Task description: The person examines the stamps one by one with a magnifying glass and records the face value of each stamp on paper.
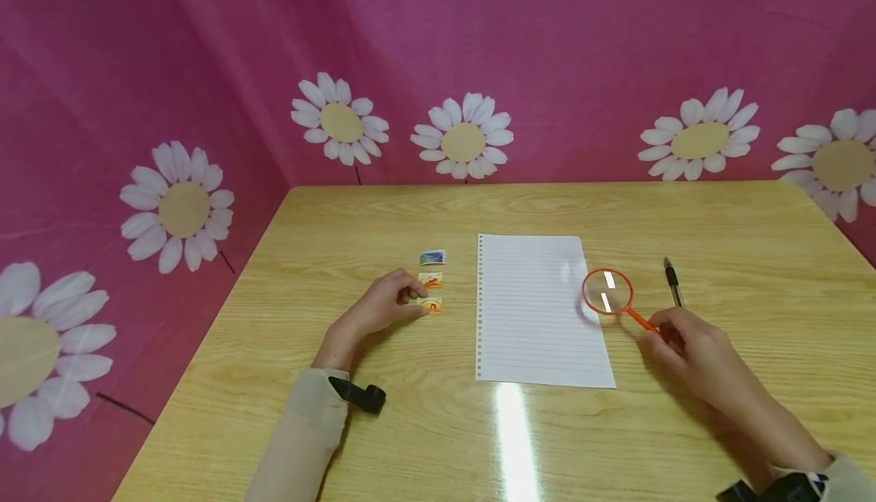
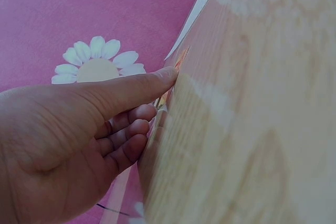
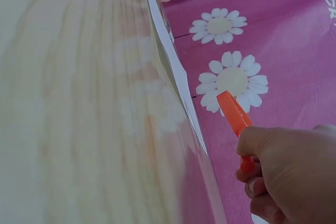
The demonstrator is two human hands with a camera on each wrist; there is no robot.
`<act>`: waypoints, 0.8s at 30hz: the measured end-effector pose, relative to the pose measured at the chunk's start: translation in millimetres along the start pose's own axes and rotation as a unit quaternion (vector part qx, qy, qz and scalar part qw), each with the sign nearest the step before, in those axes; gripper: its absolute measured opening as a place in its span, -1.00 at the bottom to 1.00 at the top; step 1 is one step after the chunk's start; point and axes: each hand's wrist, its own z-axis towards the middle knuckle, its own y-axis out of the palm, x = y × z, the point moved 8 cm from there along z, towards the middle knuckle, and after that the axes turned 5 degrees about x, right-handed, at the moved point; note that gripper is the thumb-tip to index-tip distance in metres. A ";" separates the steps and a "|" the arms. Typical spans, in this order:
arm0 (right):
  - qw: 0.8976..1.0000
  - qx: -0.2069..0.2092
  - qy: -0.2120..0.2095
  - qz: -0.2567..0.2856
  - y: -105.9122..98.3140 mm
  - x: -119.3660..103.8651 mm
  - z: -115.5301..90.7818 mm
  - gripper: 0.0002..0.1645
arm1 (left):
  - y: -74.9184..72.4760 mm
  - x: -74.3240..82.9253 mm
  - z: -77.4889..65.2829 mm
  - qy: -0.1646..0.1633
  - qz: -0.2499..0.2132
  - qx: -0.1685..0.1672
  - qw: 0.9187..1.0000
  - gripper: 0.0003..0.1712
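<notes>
"While the right hand (image 1: 705, 357) grips the magnifying glass (image 1: 609, 291), what's the left hand (image 1: 376, 304) doing?"

"Touching the nearest card (image 1: 433, 306) on the table (image 1: 404, 426), left of the paper (image 1: 541, 312); whether pinching, I can't tell. Light fingers would suit best."

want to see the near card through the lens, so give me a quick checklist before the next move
1. Magnifying glass held by its handle in the right hand: ok.
2. Lens over the near card: not ok, it is at the paper's right edge.
3. Lens free of glare: not ok, two bright reflections show.
4. Left hand firmly pinching the near card: cannot tell; thumb and fingertips are at it.
5. Pen off the paper: ok, lies to its right.
</notes>
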 end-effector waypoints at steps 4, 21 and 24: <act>1.000 0.006 -0.008 -0.001 -1.0 1.1 0.5 -0.63 | -0.5 -0.2 -0.8 0.003 0.004 0.001 1.000 -0.78; 0.997 0.009 0.081 -0.014 2.9 5.8 5.7 -0.77 | -0.5 -1.1 -0.8 -0.004 0.014 0.001 1.000 -0.77; 0.994 0.009 0.106 -0.021 3.3 8.5 8.5 -0.83 | 0.2 -1.4 0.1 -0.007 0.012 0.000 1.000 -0.77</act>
